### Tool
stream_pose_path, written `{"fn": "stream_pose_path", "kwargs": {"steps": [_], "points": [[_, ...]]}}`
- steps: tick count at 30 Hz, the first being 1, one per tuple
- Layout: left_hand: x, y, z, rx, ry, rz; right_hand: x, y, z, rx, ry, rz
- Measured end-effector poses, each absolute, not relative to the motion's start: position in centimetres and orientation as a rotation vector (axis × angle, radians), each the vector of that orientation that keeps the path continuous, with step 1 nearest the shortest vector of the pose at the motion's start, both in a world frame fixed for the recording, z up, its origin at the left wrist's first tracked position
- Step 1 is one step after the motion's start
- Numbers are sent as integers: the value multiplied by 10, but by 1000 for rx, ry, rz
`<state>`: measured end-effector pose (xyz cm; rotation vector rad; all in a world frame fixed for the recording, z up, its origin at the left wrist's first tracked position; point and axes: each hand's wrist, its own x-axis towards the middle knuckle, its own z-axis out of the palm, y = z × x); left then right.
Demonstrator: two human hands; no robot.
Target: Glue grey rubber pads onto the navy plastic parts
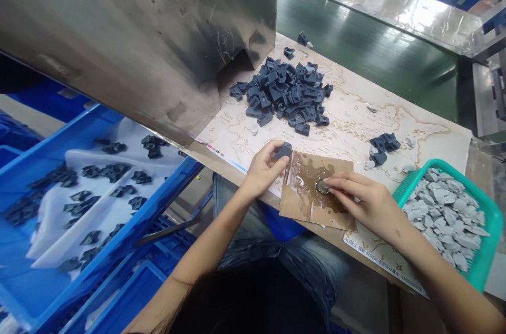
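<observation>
My left hand [264, 169] grips a small dark blue-grey moulded part [283, 150] between fingers and thumb, just above a wet brown cardboard sheet [300, 202]. My right hand [356, 198] rests its fingertips on a round metal disc [322, 186] lying in the wet patch on that cardboard. Beyond both hands, a heap of similar dark parts [281, 92] lies on a map-printed paper sheet [351, 118]. A smaller cluster of them [381, 145] sits near my right hand. A teal plastic basket [411, 192] of pale grey pieces stands just right of my right forearm.
A stainless steel hood [118, 23] with a blackened opening overhangs the far left of the bench. Left of the bench, a blue crate [95, 202] lined with white cloth holds several dark parts. A green conveyor belt [356, 23] runs behind the bench.
</observation>
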<state>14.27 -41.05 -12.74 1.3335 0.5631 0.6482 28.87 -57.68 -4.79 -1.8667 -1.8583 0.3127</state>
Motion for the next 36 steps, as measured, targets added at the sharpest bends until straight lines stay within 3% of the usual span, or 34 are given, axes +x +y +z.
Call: {"fn": "stream_pose_path", "kwargs": {"steps": [10, 21, 36], "points": [[140, -413, -130, 1407, 553, 670, 288, -573, -55, -1873, -1796, 459], [131, -451, -96, 1462, 516, 592, 288, -572, -36, -1745, -816, 896], [143, -469, -89, 1505, 468, 467, 287, -575, -33, -1681, -882, 826]]}}
